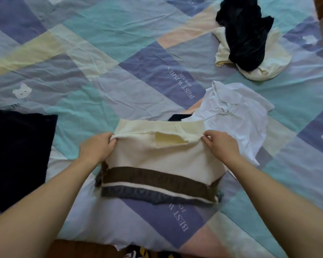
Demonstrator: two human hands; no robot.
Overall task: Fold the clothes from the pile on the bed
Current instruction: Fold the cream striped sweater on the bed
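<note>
Head view, nearest edge: a dark patch with yellow and white markings (138, 253), cut off by the frame and too partial to identify. Just beyond, on the patchwork bed cover (104, 71), a cream garment (162, 155) with brown, white and grey stripes along its near hem, partly folded. Left hand (96, 148) at its far-left corner, fingers (112, 140) curled and pinching a fold of the cream cloth. Right hand (221, 146) at the far-right corner, fingers (206, 140) likewise pinching the fabric edge. A paler yellow inner layer showing in a gap between the two hands. To the left, a dark navy garment (21, 155) lying flat, its left side cut off by the frame. Beyond the right hand, a crumpled white shirt (231, 116), with a small black item (179, 117) mostly hidden between it and the cream garment. Farthest, upper right: a pile of a black garment (246, 34) bunched on top of a cream one (267, 67), shapes hard to make out.
</note>
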